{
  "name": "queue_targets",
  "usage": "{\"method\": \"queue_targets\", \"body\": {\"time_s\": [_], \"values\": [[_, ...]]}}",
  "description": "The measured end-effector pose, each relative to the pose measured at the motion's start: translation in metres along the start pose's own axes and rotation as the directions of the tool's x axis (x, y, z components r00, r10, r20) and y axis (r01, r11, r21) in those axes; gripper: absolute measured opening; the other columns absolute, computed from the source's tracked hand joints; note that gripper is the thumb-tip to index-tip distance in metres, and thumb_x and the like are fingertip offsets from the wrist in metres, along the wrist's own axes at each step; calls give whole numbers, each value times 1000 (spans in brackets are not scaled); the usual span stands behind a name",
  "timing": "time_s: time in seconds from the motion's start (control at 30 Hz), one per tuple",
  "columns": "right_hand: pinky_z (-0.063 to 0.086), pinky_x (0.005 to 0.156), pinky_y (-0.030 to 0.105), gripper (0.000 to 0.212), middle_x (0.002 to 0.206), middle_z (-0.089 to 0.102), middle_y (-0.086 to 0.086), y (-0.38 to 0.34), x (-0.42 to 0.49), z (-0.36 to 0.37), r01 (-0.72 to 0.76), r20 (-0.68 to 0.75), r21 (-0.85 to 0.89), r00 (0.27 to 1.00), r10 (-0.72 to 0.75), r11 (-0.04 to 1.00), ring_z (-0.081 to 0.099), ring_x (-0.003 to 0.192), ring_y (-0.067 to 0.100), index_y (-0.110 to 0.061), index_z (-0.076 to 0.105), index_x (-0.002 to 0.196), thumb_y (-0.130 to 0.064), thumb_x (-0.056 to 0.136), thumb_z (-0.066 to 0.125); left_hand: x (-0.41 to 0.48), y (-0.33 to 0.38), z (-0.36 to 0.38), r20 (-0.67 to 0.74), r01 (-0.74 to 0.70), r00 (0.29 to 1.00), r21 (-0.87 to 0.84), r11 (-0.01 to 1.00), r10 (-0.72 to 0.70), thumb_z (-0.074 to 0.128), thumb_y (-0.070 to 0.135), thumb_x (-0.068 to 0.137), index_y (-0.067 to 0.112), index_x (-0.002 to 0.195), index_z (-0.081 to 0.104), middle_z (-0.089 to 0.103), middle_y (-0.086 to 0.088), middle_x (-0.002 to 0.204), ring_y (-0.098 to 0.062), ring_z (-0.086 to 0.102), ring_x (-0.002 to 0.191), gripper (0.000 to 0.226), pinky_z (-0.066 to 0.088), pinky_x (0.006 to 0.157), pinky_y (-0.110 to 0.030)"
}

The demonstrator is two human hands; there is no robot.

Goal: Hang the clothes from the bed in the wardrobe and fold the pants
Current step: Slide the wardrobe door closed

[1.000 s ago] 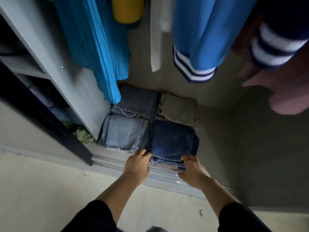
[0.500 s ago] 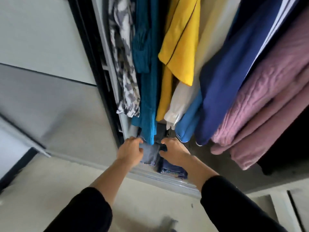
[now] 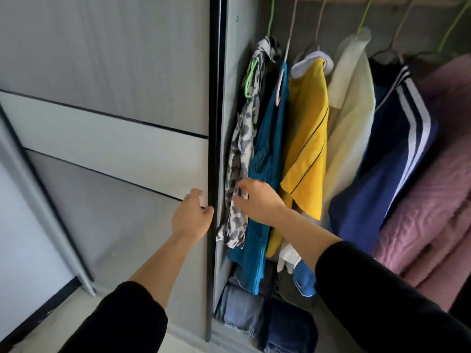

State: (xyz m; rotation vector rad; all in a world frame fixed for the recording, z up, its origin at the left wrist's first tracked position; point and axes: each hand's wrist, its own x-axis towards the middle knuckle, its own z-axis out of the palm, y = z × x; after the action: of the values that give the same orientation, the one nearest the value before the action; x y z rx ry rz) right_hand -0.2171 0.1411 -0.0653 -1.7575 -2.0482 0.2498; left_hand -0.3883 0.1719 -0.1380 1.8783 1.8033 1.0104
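Left hand (image 3: 191, 217) grip curled on door edge (image 3: 213, 149); right hand (image 3: 257, 200) loose, touching patterned shirt (image 3: 238, 159).

door (image 3: 107, 138) fills left side, its black edge (image 3: 213, 154) beside left hand (image 3: 191, 220). hanging clothes (image 3: 305, 138) packed tight across opening from rail down, no gap between them. right hand (image 3: 257, 201) in front of patterned shirt (image 3: 239, 159). folded pants (image 3: 265, 317) cover wardrobe floor near left; bare floor patch right of them, under pink knit (image 3: 430, 200).
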Motion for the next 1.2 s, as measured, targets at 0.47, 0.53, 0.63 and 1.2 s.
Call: {"method": "queue_targets", "body": {"time_s": [0.47, 0.53, 0.63, 1.2], "values": [[42, 52, 31, 45, 75, 55, 3, -74, 89, -45, 69, -272, 237, 962, -2, 969, 57, 66, 22, -6, 42, 125, -40, 97, 51, 33, 10, 5, -140, -121, 984, -47, 992, 113, 66, 35, 87, 18, 79, 46, 56, 7, 68, -13, 54, 65, 27, 31, 52, -17], [37, 47, 26, 44, 71, 50, 0, -72, 90, -44, 74, -283, 241, 959, -3, 968, 51, 60, 15, -6, 44, 122, -41, 96, 52, 34, 8, 6, -146, -136, 981, -28, 990, 131, 67, 33, 86, 17, 77, 46, 56, 7, 65, -13, 54, 61, 28, 31, 51, -18], [38, 47, 25, 43, 71, 51, -1, -69, 89, -43, 82, -280, 267, 960, -5, 960, 51, 58, 14, -5, 45, 121, -40, 96, 53, 32, 7, 7, -146, -165, 976, -12, 986, 161, 67, 30, 86, 15, 73, 42, 57, 1, 61, -19, 55, 58, 31, 35, 51, -26], [40, 42, 19, 51, 72, 52, -5, 20, 7, -101, 25, -324, 169, 946, 32, 985, 52, 58, 7, -9, 40, 131, -44, 96, 51, -44, 104, 64, -77, -238, 969, -28, 971, 236, 66, 28, 85, 20, 65, 28, 41, 3, 52, -10, 33, 45, 43, 26, 46, -21]]}}
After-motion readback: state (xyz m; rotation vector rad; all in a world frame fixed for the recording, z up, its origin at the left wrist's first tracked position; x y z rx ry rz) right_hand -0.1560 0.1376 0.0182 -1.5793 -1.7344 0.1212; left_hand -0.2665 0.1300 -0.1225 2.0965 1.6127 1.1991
